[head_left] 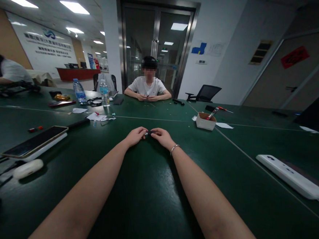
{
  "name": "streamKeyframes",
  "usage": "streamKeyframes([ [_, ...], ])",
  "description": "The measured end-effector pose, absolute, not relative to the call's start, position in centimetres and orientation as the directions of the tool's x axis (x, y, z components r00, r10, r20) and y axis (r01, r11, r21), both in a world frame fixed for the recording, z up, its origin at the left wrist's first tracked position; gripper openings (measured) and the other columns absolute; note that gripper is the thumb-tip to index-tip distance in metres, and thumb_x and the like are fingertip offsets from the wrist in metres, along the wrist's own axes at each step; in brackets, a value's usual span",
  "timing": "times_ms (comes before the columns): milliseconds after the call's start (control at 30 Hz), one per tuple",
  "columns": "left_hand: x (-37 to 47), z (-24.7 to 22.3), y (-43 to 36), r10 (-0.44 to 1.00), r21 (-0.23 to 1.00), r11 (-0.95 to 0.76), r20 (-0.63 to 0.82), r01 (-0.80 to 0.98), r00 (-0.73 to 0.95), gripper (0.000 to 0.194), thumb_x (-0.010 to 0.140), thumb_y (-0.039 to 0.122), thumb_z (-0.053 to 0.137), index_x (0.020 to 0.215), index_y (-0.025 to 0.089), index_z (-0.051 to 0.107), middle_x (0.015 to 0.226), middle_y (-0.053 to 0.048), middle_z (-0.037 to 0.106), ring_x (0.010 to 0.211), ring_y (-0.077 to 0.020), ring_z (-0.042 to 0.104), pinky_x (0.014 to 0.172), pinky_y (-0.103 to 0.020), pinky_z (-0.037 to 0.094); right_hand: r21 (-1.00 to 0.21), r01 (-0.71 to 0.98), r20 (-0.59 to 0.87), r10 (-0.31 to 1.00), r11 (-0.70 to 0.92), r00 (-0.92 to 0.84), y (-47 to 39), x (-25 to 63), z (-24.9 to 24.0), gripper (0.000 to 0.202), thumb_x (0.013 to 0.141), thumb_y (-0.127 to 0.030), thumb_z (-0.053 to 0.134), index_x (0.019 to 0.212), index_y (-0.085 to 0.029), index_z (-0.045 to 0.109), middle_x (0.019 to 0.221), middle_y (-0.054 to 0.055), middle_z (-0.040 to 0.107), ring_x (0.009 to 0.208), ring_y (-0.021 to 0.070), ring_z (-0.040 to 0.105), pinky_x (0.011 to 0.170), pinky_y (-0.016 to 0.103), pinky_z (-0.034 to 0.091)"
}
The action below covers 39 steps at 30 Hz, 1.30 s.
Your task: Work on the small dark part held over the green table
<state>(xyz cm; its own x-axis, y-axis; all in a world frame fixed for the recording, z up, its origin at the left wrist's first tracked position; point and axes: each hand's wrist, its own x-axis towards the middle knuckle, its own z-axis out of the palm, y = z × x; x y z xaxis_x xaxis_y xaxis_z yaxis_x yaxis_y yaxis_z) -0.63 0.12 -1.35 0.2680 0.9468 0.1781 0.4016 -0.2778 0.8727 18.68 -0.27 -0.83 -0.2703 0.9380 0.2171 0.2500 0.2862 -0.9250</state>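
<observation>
My left hand (135, 137) and my right hand (163, 137) meet above the green table, fingertips almost together. Between them is a small black and silver object (148, 133), too small to tell its kind. The left fingers pinch its silver end, while the right thumb and fingers close on the black end. A silver bracelet (174, 149) circles my right wrist. Both forearms stretch forward over the tabletop (143, 198).
To the left lie a phone (38, 140) on a white block, a white case (28, 169) and two bottles (80, 91). A small box (206, 121) holding tools and a white power strip (289, 176) are rightward. Across the table sits a person (148, 84).
</observation>
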Motion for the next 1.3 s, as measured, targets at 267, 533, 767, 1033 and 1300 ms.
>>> streamKeyframes([
  [267, -0.8, -1.5, 0.3, 0.94, 0.878, -0.292, 0.191, 0.379, 0.282, 0.038, 0.086, 0.043, 0.043, 0.107, 0.017, 0.062, 0.078, -0.003, 0.063, 0.072, -0.0138, 0.057, 0.066, -0.027, 0.043, -0.929, 0.248, 0.205, 0.94, 0.274, -0.271, -0.7, 18.6, -0.4, 0.025, 0.078, -0.015, 0.067, 0.103, -0.014, 0.066, 0.091, 0.007, 0.07, 0.082, 0.0132, 0.065, 0.083, 0.03, 0.05],
  [533, -0.7, -1.0, -0.1, 0.942, 0.845, -0.297, 0.182, 0.445, 0.283, 0.037, 0.086, 0.041, 0.044, 0.106, 0.017, 0.063, 0.075, -0.003, 0.063, 0.07, -0.0142, 0.057, 0.067, -0.028, 0.044, -0.923, 0.259, 0.211, 0.937, 0.285, -0.277, -0.8, 18.7, -0.2, 0.025, 0.078, -0.015, 0.067, 0.103, -0.014, 0.066, 0.091, 0.008, 0.071, 0.083, 0.0142, 0.066, 0.083, 0.031, 0.051],
  [767, -0.6, -1.1, 0.0, 0.941, 0.868, -0.298, 0.197, 0.397, 0.277, 0.034, 0.085, 0.038, 0.047, 0.105, 0.017, 0.063, 0.08, -0.004, 0.064, 0.072, -0.0141, 0.058, 0.069, -0.028, 0.045, -0.919, 0.276, 0.21, 0.941, 0.283, -0.264, -0.8, 18.6, -0.2, 0.026, 0.078, -0.016, 0.068, 0.103, -0.014, 0.066, 0.091, 0.008, 0.071, 0.082, 0.0139, 0.066, 0.082, 0.031, 0.051],
  [1033, -0.4, -0.4, -0.5, 0.959, 0.912, -0.248, 0.183, 0.327, 0.218, 0.036, 0.075, 0.033, 0.059, 0.106, 0.016, 0.063, 0.085, -0.004, 0.065, 0.075, -0.0142, 0.057, 0.073, -0.029, 0.045, -0.931, 0.242, 0.203, 0.939, 0.272, -0.278, -0.5, 18.7, -0.4, 0.026, 0.078, -0.016, 0.067, 0.104, -0.014, 0.066, 0.093, 0.007, 0.071, 0.084, 0.0138, 0.066, 0.083, 0.03, 0.051],
  [1300, -0.8, -1.1, 0.1, 0.948, 0.908, -0.267, 0.188, 0.323, 0.255, 0.037, 0.078, 0.038, 0.058, 0.109, 0.017, 0.061, 0.09, -0.005, 0.065, 0.079, -0.0148, 0.059, 0.074, -0.029, 0.045, -0.935, 0.232, 0.2, 0.939, 0.269, -0.281, -0.8, 18.6, -0.2, 0.025, 0.078, -0.015, 0.067, 0.103, -0.015, 0.066, 0.094, 0.008, 0.071, 0.085, 0.0139, 0.067, 0.084, 0.03, 0.051],
])
